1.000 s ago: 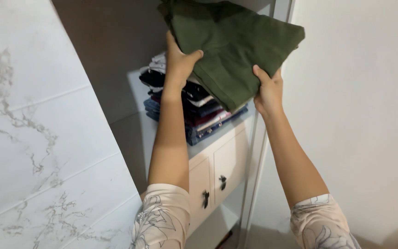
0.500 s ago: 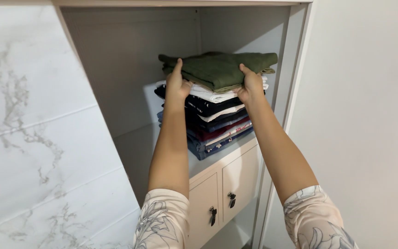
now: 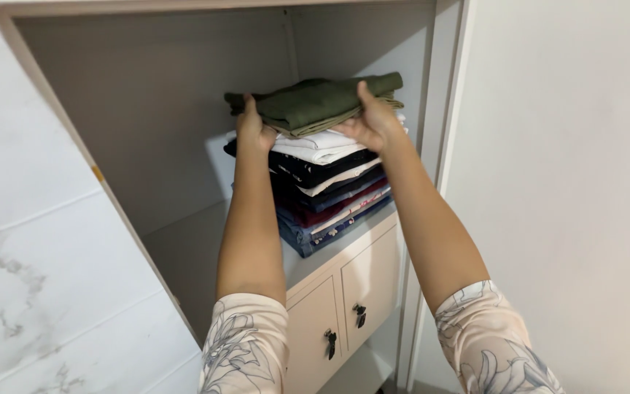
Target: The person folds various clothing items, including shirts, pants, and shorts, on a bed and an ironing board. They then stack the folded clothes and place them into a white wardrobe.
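Both hands, left [image 3: 251, 130] and right [image 3: 372, 125], grip the green folded garment [image 3: 315, 102] between them atop the clothes stack [image 3: 326, 190].

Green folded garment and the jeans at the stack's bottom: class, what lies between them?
In the head view, folded clothes: white, dark patterned, maroon layers between green garment and jeans.

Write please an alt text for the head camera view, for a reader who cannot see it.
Two hands, left and right, grip a folded green garment on top of a stack of folded clothes on a wardrobe shelf. Below the shelf are two small cream cabinet doors with dark handles.
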